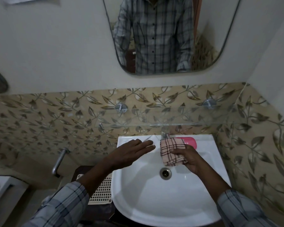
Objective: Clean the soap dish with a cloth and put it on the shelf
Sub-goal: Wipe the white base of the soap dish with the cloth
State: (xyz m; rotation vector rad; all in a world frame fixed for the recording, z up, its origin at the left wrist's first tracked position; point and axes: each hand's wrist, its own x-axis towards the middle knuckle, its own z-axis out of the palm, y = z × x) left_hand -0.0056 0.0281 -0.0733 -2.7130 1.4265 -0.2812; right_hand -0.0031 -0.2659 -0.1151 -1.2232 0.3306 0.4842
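Left hand: my left hand is flat, fingers straight and close together, held over the back left of the sink; whether it touches the rim I cannot tell.
Right hand: my right hand has thumb and fingers curled round the cloth, a folded pink checked square.
Soap dish: pink soap dish lies on the sink's back ledge, right of the tap, partly behind the cloth.
Shelf: glass shelf on the tiled wall above the sink.
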